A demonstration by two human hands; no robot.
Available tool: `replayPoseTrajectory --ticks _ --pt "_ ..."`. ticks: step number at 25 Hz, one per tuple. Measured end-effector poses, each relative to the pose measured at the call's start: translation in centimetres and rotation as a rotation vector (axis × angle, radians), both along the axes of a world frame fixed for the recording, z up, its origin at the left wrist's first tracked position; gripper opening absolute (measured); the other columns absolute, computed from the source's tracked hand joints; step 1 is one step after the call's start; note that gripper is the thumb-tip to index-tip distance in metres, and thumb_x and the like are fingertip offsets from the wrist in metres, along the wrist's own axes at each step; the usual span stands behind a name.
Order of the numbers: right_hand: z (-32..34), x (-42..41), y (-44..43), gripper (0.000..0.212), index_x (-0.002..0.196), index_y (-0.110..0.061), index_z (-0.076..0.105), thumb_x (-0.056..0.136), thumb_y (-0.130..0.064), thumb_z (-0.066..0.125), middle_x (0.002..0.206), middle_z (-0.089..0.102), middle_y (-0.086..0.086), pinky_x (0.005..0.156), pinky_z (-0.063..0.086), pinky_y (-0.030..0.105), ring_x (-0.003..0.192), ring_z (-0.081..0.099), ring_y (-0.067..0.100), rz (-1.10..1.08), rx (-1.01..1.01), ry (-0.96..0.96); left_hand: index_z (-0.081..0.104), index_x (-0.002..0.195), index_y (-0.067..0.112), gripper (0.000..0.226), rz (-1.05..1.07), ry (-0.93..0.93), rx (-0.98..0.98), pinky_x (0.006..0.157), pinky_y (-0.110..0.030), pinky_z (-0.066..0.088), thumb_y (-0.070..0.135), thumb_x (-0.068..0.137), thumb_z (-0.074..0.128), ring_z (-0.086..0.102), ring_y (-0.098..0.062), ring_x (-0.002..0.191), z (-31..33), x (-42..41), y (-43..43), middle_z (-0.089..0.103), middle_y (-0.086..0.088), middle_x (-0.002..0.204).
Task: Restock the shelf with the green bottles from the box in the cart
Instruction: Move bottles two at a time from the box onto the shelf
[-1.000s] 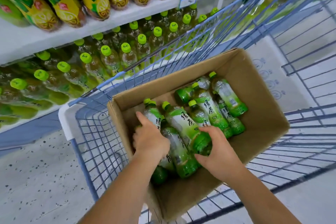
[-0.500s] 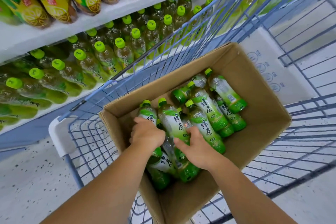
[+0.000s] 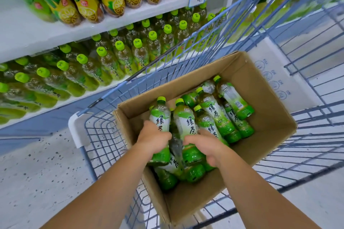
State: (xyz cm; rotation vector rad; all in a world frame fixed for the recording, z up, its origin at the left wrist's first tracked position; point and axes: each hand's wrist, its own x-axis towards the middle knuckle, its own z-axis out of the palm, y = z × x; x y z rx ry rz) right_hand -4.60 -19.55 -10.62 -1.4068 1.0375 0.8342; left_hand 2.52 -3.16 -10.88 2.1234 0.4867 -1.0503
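Both hands are down in the box (image 3: 271,115), which sits in the cart (image 3: 101,135), and each one now has a bottle. The left hand (image 3: 151,140) is curled round the lower body of the left bottle (image 3: 160,117). The right hand (image 3: 203,148) is curled round the lower body of the right bottle (image 3: 185,122), just beside it.

A second ago the left hand lay loosely over the heap with its thumb out, and the right hand was only at a bottle's base. Since then both have closed, and the two bottles have tipped up so their caps point to the far side, above the others. I judge the pick made and the lift beginning.

The other bottles (image 3: 230,109) lie on their sides towards the far right of the box, with a few more under the hands at the near end, so plenty of the task is left.

The shelf (image 3: 78,96) runs along the left, beyond the cart's wire side, and its stocked bottles (image 3: 119,55) stand in rows with green caps up. The next move probably calls for raising both bottles clear of the box wall and the cart rim, then swinging left to a gap in those rows
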Motion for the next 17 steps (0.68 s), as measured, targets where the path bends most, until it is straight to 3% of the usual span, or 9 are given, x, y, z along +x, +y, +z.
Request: replayPoseTrajectory --ticks 2,5,9,12,14,17 --pt "1.8 -0.7 0.2 0.101 0.149 -0.018 0.035 0.057 -0.028 0.077 0.119 0.058 -0.002 0.079 0.049 0.031 0.106 0.056 0.019 -0.003 -0.032 -0.051 0.057 0.111 0.005 0.055 0.083 -0.013 -0.068 0.074 -0.037 0.055 0.027 0.064 0.076 0.066 -0.032 0.089 2.4 -1.0 0.3 0.066 -0.010 0.095" --pt "5.6 -2.1 1.3 0.071 0.122 -0.016 0.059 0.054 -0.025 0.076 0.106 0.072 0.000 0.091 0.055 0.044 0.100 0.066 0.021 -0.013 -0.083 -0.133 0.066 0.098 0.008 0.043 0.175 -0.045 -0.134 0.068 -0.040 0.059 0.026 0.060 0.077 0.070 -0.029 0.077 6.7 -2.8 1.3 0.072 -0.013 0.090" --pt "10.9 -3.7 2.8 0.035 0.099 -0.025 0.064 0.067 -0.020 0.078 0.095 0.075 -0.002 0.076 0.055 0.035 0.091 0.070 0.017 0.010 -0.124 -0.253 0.069 0.094 0.014 0.031 0.227 -0.110 -0.214 0.072 -0.051 0.061 0.017 0.065 0.080 0.073 -0.027 0.077 11.9 -5.0 3.7 0.075 -0.008 0.085" --pt "14.1 -4.1 4.3 0.041 0.105 -0.026 0.063 0.066 -0.026 0.077 0.099 0.074 -0.003 0.081 0.056 0.040 0.094 0.069 0.018 0.024 -0.142 -0.315 0.065 0.105 0.018 0.042 0.296 -0.193 -0.317 0.065 -0.039 0.062 0.017 0.065 0.078 0.074 -0.019 0.076 15.5 -6.3 5.8 0.076 0.001 0.082" --pt "16.0 -4.0 5.8 0.045 0.110 -0.028 0.063 0.067 -0.033 0.074 0.103 0.072 -0.005 0.085 0.055 0.043 0.097 0.067 0.018 0.058 -0.158 -0.360 0.063 0.101 0.026 0.041 0.316 -0.250 -0.372 0.054 -0.025 0.056 0.022 0.062 0.076 0.072 -0.009 0.071 17.4 -6.7 7.4 0.074 0.010 0.077" --pt "18.2 -3.6 8.0 0.034 0.105 -0.035 0.062 0.073 -0.041 0.072 0.102 0.069 -0.011 0.082 0.054 0.039 0.093 0.065 0.011 0.087 -0.180 -0.417 0.064 0.091 0.029 0.028 0.340 -0.301 -0.373 0.056 -0.027 0.053 0.026 0.065 0.073 0.069 -0.008 0.066 19.2 -6.8 9.9 0.072 0.008 0.075"
